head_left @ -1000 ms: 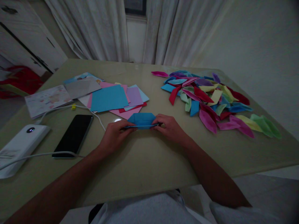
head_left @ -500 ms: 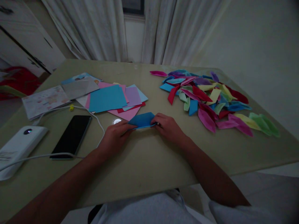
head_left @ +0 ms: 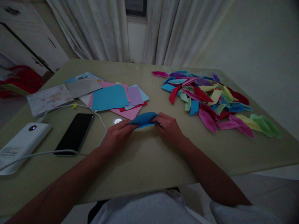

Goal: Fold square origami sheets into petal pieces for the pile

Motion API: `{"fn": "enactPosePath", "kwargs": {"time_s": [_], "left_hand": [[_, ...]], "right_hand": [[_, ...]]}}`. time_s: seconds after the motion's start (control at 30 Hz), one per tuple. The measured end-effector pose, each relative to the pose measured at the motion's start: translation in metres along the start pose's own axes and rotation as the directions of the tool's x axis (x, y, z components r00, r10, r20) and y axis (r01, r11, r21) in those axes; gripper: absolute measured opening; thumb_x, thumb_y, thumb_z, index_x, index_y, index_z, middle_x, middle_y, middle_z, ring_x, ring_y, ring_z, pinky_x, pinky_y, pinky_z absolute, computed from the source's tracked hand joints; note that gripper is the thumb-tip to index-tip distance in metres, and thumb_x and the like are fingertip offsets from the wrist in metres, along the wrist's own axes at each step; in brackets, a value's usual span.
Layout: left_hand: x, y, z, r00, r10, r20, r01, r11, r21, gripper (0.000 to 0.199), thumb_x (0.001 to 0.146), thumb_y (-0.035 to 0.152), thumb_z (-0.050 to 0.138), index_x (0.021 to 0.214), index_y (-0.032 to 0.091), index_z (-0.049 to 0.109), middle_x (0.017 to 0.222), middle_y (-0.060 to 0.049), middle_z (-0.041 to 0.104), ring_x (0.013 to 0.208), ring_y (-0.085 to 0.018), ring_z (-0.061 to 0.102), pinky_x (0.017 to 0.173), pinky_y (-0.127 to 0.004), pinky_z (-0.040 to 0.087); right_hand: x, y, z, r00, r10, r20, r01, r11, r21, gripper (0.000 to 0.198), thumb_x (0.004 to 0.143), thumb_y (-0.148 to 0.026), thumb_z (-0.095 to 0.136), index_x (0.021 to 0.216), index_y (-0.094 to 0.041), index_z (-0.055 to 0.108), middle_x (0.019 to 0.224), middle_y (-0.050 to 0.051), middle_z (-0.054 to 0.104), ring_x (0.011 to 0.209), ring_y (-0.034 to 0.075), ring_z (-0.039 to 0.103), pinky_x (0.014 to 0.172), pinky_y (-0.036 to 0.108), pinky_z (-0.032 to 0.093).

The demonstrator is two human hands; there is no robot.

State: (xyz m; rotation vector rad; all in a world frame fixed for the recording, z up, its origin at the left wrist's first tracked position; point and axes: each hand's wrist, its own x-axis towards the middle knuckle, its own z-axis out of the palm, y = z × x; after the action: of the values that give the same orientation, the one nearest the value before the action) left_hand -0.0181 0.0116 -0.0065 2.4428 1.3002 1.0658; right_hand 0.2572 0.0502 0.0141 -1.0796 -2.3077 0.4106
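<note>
A folded piece of blue paper (head_left: pixel 144 119) is stretched between my two hands, just above the near middle of the table. My left hand (head_left: pixel 119 133) pinches its left end, and my right hand (head_left: pixel 169 127) pinches the right end. The paper's far edge bows upward in a curve. Behind it lies a loose stack of coloured sheets, with a turquoise square sheet (head_left: pixel 109 97) on top. To the right spreads a heap of folded paper pieces (head_left: pixel 205 96) in pink, red, blue, green, yellow and purple.
At the left are a black phone (head_left: pixel 76 133), a white power bank (head_left: pixel 25 146) and a white cable (head_left: pixel 102 124) that loops near my left forearm. A printed booklet (head_left: pixel 50 99) lies behind them. A small shiny round object (head_left: pixel 117 121) sits beside my left hand.
The blue paper has gone from a flat, angular outline to a curved one between my fingers. Both hands keep their grip. The whole view has shifted slightly.
</note>
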Motion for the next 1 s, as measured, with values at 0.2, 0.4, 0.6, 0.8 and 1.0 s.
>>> {"fn": "enactPosePath", "kwargs": {"time_s": [0.2,0.4,0.6,0.8,1.0], "left_hand": [[0.006,-0.005,-0.004,0.995,-0.074,0.072,0.076,0.997,-0.026,0.032,0.106,0.029,0.056,0.12,0.024,0.084,0.119,-0.011,0.083,0.102,-0.027,0.08,0.09,-0.038,0.064],[0.014,-0.004,-0.005,0.973,-0.132,0.188,0.151,0.984,-0.09,0.035,0.105,0.024,0.052,0.123,0.021,0.081,0.119,-0.012,0.082,0.105,-0.028,0.079,0.092,-0.038,0.062],[0.013,-0.006,-0.006,0.982,-0.112,0.153,0.119,0.992,-0.035,0.037,0.101,0.023,0.053,0.121,0.025,0.084,0.123,-0.01,0.083,0.105,-0.027,0.079,0.095,-0.036,0.062],[0.018,-0.007,-0.008,0.956,-0.185,0.226,0.224,0.961,-0.16,0.035,0.097,0.026,0.056,0.114,0.031,0.086,0.106,-0.004,0.087,0.093,-0.027,0.082,0.086,-0.036,0.062],[0.014,-0.003,-0.004,0.954,-0.185,0.236,0.234,0.951,-0.201,0.035,0.101,0.037,0.059,0.127,0.028,0.08,0.118,-0.009,0.085,0.101,-0.03,0.081,0.087,-0.04,0.062]], "right_hand": [[0.0,0.0,0.001,0.999,0.046,-0.024,-0.049,0.994,-0.094,0.018,0.103,-0.01,0.063,0.109,-0.019,0.076,0.113,0.011,0.076,0.101,0.025,0.072,0.09,0.034,0.053],[0.004,0.003,-0.003,0.997,0.078,0.025,-0.075,0.991,-0.109,0.016,0.103,-0.012,0.066,0.109,-0.019,0.079,0.114,0.011,0.077,0.102,0.025,0.073,0.089,0.034,0.053],[0.009,0.009,-0.007,0.996,0.063,0.067,-0.059,0.996,-0.062,0.025,0.104,-0.012,0.063,0.116,-0.022,0.082,0.119,0.01,0.078,0.105,0.024,0.074,0.09,0.034,0.054],[0.012,0.026,-0.015,0.99,0.003,0.144,-0.008,1.0,0.029,0.032,0.1,-0.007,0.063,0.116,-0.024,0.085,0.115,0.01,0.081,0.096,0.021,0.077,0.084,0.032,0.053],[0.01,0.033,-0.022,0.993,0.043,0.106,-0.053,0.994,0.092,0.03,0.096,-0.008,0.068,0.109,-0.026,0.088,0.104,0.006,0.085,0.086,0.02,0.078,0.08,0.029,0.054]]}}
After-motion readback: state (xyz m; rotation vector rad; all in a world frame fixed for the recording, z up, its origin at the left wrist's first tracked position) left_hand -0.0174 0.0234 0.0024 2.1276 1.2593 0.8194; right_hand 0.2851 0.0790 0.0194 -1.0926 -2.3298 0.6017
